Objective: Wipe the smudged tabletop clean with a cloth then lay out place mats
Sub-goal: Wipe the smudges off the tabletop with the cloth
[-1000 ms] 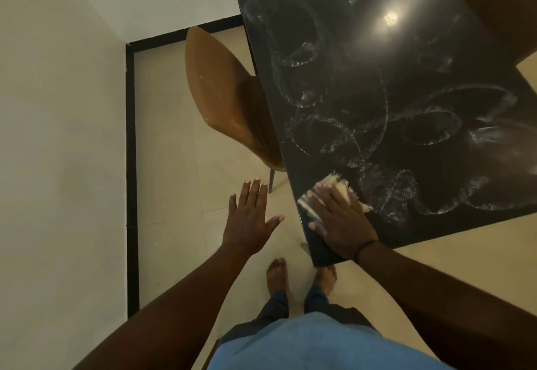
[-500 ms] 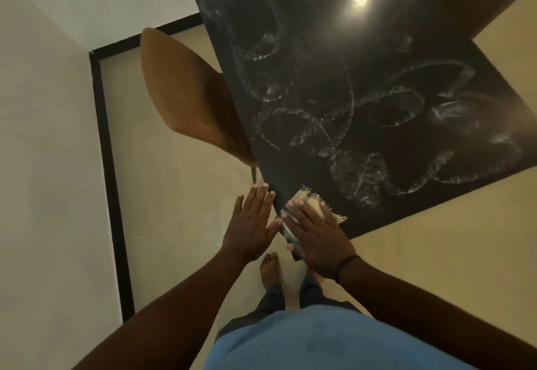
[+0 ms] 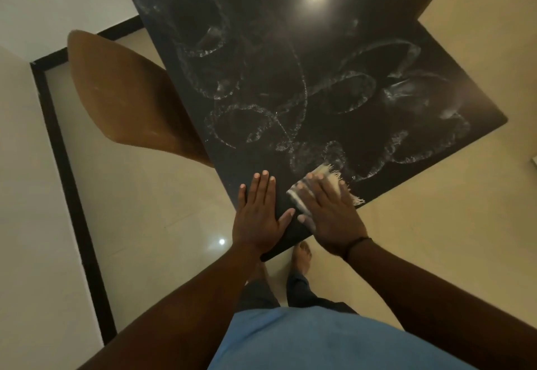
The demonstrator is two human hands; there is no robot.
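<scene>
One dark, glossy tabletop, one white fringed cloth, two hands and one brown chair are in view, with a second brown shape at the top right corner that is too cut off to identify. The right hand lies flat with fingers spread, pressing the cloth onto the tabletop close to its near corner; the cloth's fringe pokes out past the fingertips and reaches the table's right-hand edge. The left hand is open and flat, holding nothing, its palm over the table's left edge and its fingers resting on the dark surface just beside the right hand. White looping smudges cover most of the tabletop beyond the cloth, with a bright ceiling-light reflection near the far end. The near corner of the table points at the person, whose bare feet stand just under it. Open tiled floor lies to the right of the table; on the left the chair is tucked against the table edge, with a wall and black skirting beyond. No writing or labels can be read.
</scene>
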